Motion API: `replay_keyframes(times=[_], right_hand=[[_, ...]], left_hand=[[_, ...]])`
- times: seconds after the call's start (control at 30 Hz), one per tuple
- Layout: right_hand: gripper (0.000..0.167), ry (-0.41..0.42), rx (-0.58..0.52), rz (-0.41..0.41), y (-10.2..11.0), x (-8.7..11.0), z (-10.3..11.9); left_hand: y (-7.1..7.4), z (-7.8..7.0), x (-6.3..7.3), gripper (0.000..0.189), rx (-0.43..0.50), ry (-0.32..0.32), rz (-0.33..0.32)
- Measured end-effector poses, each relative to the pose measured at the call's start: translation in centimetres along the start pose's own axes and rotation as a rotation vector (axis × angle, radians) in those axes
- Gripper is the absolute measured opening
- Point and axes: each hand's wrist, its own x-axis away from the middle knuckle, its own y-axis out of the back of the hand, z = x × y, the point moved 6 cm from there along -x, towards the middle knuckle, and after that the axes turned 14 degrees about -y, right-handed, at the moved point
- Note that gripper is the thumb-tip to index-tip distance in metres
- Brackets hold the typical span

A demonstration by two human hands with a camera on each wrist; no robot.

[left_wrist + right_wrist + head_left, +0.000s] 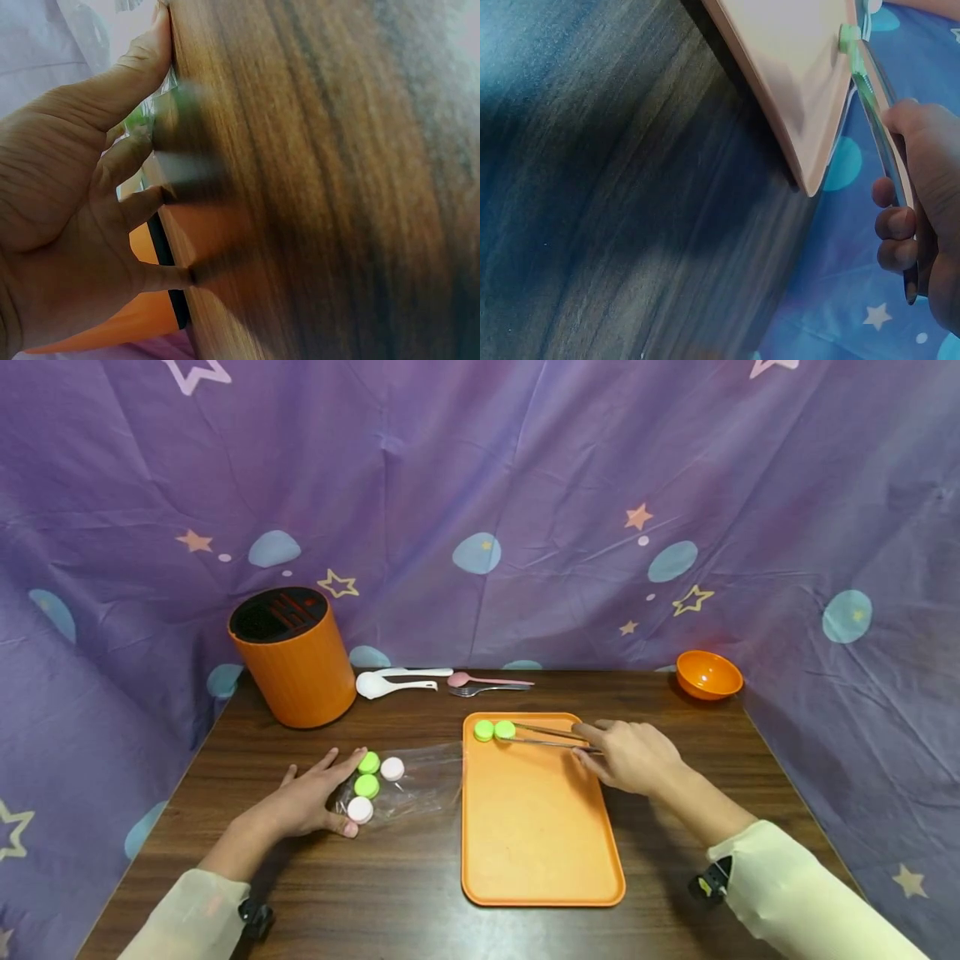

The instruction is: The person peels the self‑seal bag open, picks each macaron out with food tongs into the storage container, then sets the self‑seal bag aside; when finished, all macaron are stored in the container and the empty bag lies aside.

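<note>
In the head view my right hand (633, 756) grips a pair of metal tongs (547, 744) over the top of the orange tray (536, 827). The tong tips lie around a green round cap (505, 731) at the tray's upper left, beside another green cap (483, 731). The right wrist view shows fingers and thumb wrapped on the tongs' arms. My left hand (307, 797) has its fingers spread, resting at the left end of a clear plastic bag (427, 777). Green caps (367, 786) and white caps (392, 768) lie at the bag, close to its fingertips.
An orange knife block (296, 672) stands at the back left. Behind the tray lie a white ladle (382, 686), a pink spoon (480, 680) and a fork (487, 690). An orange bowl (708, 677) sits at the back right, near the purple cloth (420, 527).
</note>
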Motion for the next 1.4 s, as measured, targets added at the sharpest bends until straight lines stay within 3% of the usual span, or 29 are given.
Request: replay_keyframes(times=[0.43, 0.73, 1.4], right_hand=[[0.030, -0.044, -0.012, 0.051, -1.4, -0.3, -0.5], [0.032, -0.065, -0.027, 0.077, -1.7, -0.1, -0.4], [0.037, -0.076, -0.096, 0.087, -2.3, 0.5, -0.4]], left_hand=[[-0.7, 1.9, -0.3, 0.132, 0.046, -0.061, -0.048], [0.1, 0.1, 0.0, 0.131, 0.005, -0.018, -0.007], [-0.1, 0.4, -0.1, 0.129, 0.028, 0.013, 0.018]])
